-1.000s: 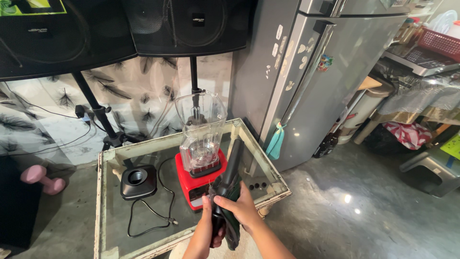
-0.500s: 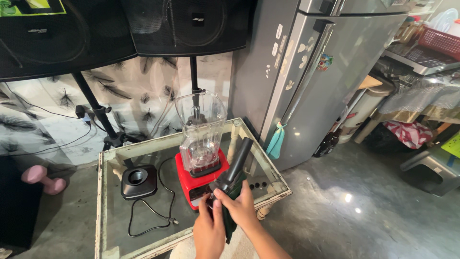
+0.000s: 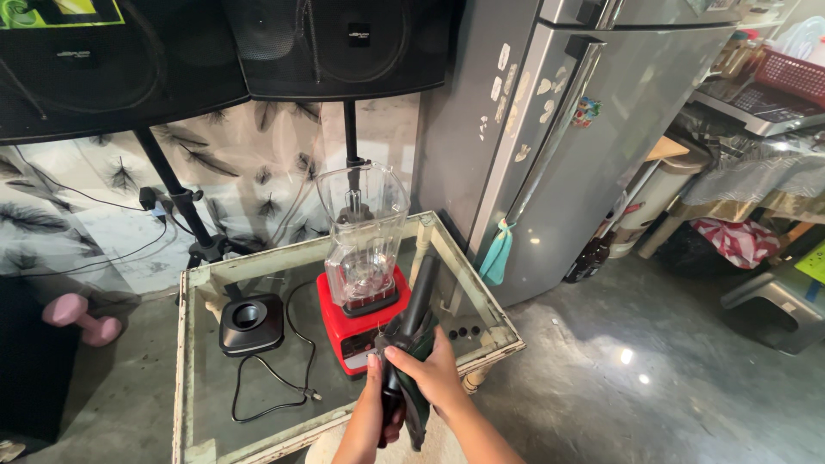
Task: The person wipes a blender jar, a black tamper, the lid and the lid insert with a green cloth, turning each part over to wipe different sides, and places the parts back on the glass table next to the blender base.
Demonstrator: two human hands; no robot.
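At the lower centre of the frame, both hands grip one tool: a dark handheld blower [image 3: 411,344] with a long black nozzle angled up toward the blender. The left hand [image 3: 375,411] is wrapped around the lower grip from the left, fingers curled shut on it. The right hand [image 3: 434,376] closes over the green body from the right, thumb across the top. Judged from this two-hand grip, the left hand carries the weight while the right steadies and aims the nozzle.

The blower is held above the near right part of the desk [image 3: 198,378], a glass-topped unit with a worn pale frame. Its nozzle tip lies just beside the blender [image 3: 365,292], on the right of it.

The blender stands upright at desk centre: a red motor base carrying a clear jar, which is open at the top. A black lid [image 3: 250,324] lies flat on the glass to the left, apart from the jar, which leaves the jar mouth accessible. A black power cord [image 3: 271,378] loops loosely across the glass with its plug lying free on the desk.

Farther back, a grey refrigerator [image 3: 550,137] stands at the upper right, with a teal cloth [image 3: 496,253] hanging low on its door edge. Two black loudspeakers [image 3: 335,43] on stands fill the upper left. A pink dumbbell [image 3: 77,316] rests on the floor at the left edge.
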